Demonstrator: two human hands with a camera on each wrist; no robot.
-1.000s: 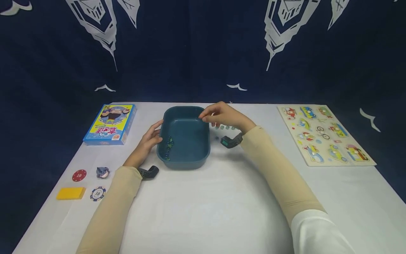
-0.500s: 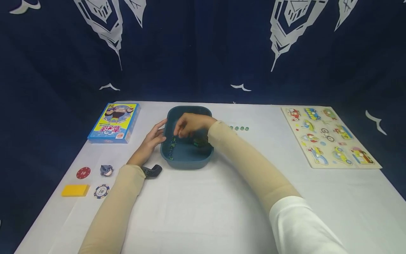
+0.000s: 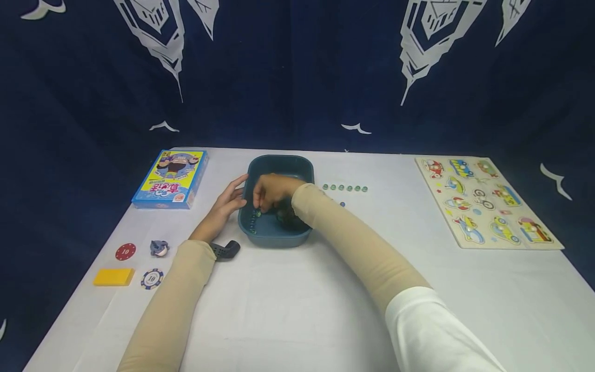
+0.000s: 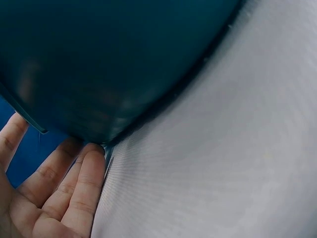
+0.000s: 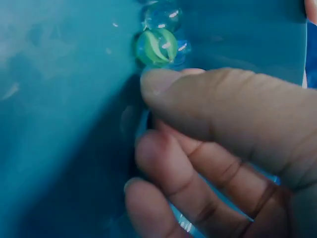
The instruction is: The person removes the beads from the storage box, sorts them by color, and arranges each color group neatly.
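Note:
My left hand [image 3: 224, 207] rests its fairly straight fingers against the left side of a dark teal plastic tub [image 3: 279, 241]. The left wrist view shows those fingertips [image 4: 91, 158] touching the tub's outer wall. Inside the tub, my right hand [image 3: 274, 192] reaches down at the left end, its thumb and fingers bent close together. Glass marbles [image 3: 253, 223] lie in a line along the tub's left side. A green-striped marble [image 5: 157, 47] sits just beyond my right thumb tip in the right wrist view. The thumb hides whatever is between it and the index finger.
Right of the tub, several green marbles [image 3: 349, 188] form a row, with a blue marble [image 3: 342, 204] nearer me. A boxed game [image 3: 172, 178] stands left; a red chip [image 3: 125, 251], shark figure [image 3: 159, 248], yellow block [image 3: 113, 277] and white-blue chip [image 3: 152, 279] lie below. A puzzle board [image 3: 488, 206] lies right.
My right hand has moved left from the tub's right rim, near the marble row, down into the tub to the marbles there. My left hand stays against the tub.

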